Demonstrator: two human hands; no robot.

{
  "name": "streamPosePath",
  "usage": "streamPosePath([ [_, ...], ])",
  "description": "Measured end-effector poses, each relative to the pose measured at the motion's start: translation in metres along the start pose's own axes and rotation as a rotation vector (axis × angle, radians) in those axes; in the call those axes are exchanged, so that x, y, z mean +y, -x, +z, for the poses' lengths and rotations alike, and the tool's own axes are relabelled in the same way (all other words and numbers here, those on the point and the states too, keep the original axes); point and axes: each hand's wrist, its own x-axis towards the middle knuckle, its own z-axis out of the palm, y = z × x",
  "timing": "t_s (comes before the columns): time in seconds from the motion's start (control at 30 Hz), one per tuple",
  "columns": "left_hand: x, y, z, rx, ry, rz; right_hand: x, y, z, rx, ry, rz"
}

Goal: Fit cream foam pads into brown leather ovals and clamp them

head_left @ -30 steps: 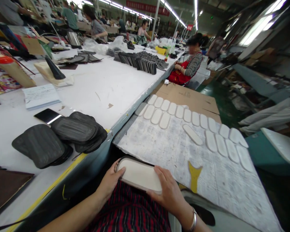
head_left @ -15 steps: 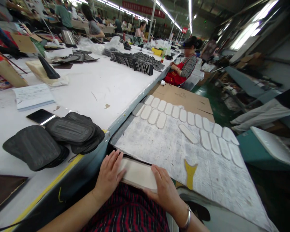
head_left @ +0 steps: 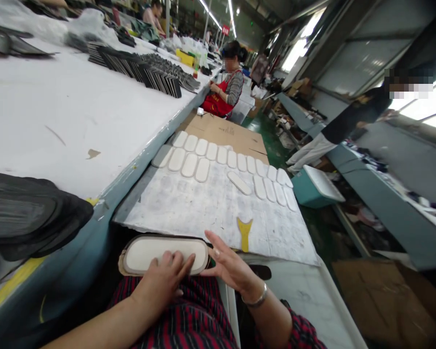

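A long white oval pad (head_left: 145,252) with a dark rim rests on a dark piece at the near edge, just above the lap. My left hand (head_left: 167,276) lies over its right half, fingers apart and fingertips on the white surface. Beside the pad's right end is my right hand (head_left: 227,264), its fingers spread and its palm facing left. Beyond the hands, a pale stained sheet (head_left: 174,203) carries rows of smaller white ovals (head_left: 202,169), one of them slanted. A yellow forked piece (head_left: 244,232) lies near the sheet's front edge.
Black pieces (head_left: 25,213) are piled on the white table (head_left: 58,126) at left. Farther back stand dark striped parts (head_left: 138,70) and a seated person in red (head_left: 225,92). A teal bin (head_left: 318,186) and a standing person (head_left: 352,116) are at right.
The view has swung to the right. My left hand has moved from the pad's left end onto its top. My right hand has released the right end and spread its fingers.
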Motion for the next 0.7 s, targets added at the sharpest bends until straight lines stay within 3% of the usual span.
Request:
streamPosePath([
  [0.1, 0.000, -0.004, 0.000, -0.022, 0.004, 0.009, 0.011, 0.012, -0.005, 0.182, -0.072, -0.061],
  [0.23, 0.001, -0.006, -0.001, -0.039, -0.007, -0.016, 0.017, 0.027, -0.016, 0.462, 0.026, -0.174],
  [0.3, 0.003, -0.006, -0.001, -0.030, -0.009, -0.024, 0.019, 0.031, -0.023, 0.529, 0.046, -0.184],
  [0.5, 0.006, -0.004, 0.001, 0.023, -0.031, -0.026, 0.044, 0.022, -0.041, 0.553, 0.119, -0.027],
  [0.7, 0.007, -0.004, -0.004, 0.016, -0.004, -0.019, 0.080, -0.005, -0.047, 0.353, -0.108, 0.070],
])
